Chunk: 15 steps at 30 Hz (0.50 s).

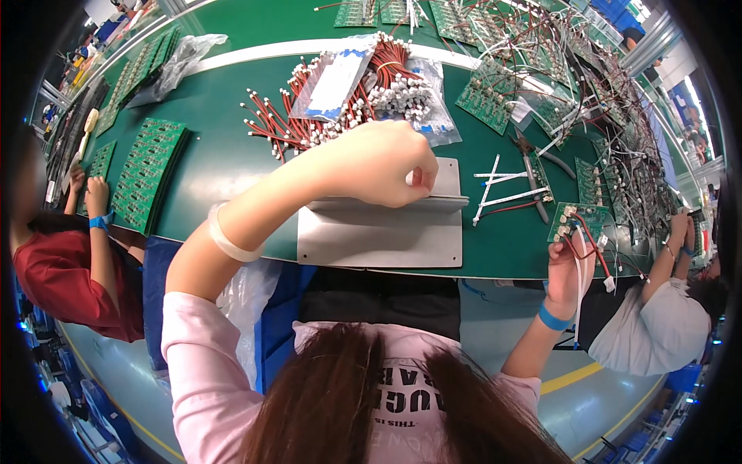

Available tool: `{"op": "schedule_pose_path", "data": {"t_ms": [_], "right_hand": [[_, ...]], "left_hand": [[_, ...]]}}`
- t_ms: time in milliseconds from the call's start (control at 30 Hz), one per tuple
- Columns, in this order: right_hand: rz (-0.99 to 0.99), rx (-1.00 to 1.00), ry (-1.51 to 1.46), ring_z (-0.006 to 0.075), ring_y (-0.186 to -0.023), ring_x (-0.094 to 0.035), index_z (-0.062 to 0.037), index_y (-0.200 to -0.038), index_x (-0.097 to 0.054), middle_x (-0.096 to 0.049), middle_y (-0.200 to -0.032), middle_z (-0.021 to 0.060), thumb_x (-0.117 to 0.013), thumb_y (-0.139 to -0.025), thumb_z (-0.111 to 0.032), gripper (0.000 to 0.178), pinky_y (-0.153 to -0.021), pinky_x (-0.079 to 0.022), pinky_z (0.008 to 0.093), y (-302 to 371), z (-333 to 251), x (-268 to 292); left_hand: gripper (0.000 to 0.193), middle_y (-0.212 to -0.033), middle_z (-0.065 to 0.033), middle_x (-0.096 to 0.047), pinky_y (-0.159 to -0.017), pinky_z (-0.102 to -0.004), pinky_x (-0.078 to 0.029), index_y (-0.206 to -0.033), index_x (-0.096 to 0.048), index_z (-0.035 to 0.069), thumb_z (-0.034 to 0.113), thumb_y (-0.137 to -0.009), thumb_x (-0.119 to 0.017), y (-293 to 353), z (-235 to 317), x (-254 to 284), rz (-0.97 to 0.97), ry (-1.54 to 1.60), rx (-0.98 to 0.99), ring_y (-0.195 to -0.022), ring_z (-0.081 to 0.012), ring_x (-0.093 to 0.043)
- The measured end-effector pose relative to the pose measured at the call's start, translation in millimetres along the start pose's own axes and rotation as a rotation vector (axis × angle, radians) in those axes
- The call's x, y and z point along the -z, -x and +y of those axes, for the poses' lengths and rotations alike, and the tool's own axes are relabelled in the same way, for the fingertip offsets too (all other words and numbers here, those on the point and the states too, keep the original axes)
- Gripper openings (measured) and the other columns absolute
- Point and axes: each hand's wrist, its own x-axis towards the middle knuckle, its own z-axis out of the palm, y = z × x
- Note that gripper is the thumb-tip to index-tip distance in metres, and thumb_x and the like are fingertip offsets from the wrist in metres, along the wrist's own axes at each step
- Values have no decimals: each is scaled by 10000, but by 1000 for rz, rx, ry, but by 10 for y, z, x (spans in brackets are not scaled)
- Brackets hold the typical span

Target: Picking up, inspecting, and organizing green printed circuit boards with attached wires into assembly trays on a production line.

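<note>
Green worktable (224, 166), grey floor (495, 329), yellow stripe (572, 377)

Well left of the left fingers (425, 158) is a co-worker in a red top (69, 271); up and left of them lies a crumpled clear plastic bag (179, 66). Pliers (532, 175) lie beyond the right fingers (555, 250), slightly left. Well right of those is a co-worker in white (657, 329).

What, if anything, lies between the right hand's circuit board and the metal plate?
Between the circuit board in the right hand and the metal plate, white strips, a red wire and a pliers handle lie on the table.
</note>
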Motion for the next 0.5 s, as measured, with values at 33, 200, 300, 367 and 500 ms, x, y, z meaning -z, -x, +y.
{"op": "schedule_pose_path", "data": {"t_ms": [33,200,300,367,500], "right_hand": [[4,1,-16,163,-481,-438,2,-705,-373,-469,-633,128,-476,-708,-48,114,-415,-351,237,-5,7,33],[-1,11,19,157,-486,-436,8,-727,-399,-474,-644,120,-474,-706,-53,100,-422,-346,228,22,-19,42],[-54,12,3,151,-506,-439,14,-767,-417,-479,-662,113,-468,-709,-57,104,-434,-347,220,26,-24,71],[-101,11,-23,147,-534,-446,21,-811,-429,-485,-689,107,-461,-712,-58,131,-449,-353,214,34,-28,87],[-111,11,-71,152,-554,-455,25,-818,-427,-489,-717,111,-464,-705,-51,141,-462,-367,216,23,-30,130]], "left_hand": [[85,-566,-83,-537,-520,-263,-417,-634,-566,48,96,-616,-499,-34,11,-21,-1,1,-5,-541,-172,-538],[110,-599,-94,-545,-536,-265,-425,-678,-569,38,118,-638,-506,-185,28,-171,62,155,-36,-554,-173,-541],[145,-616,-100,-547,-538,-260,-427,-713,-572,37,153,-640,-525,-246,92,-245,98,267,-1,-554,-183,-539],[166,-617,-101,-545,-541,-267,-425,-701,-575,36,184,-635,-538,-285,151,-289,76,169,14,-546,-195,-535],[101,-594,-83,-512,-543,-314,-415,-588,-565,49,140,-592,-522,-411,220,-525,33,-173,83,-602,-224,-507]]}}
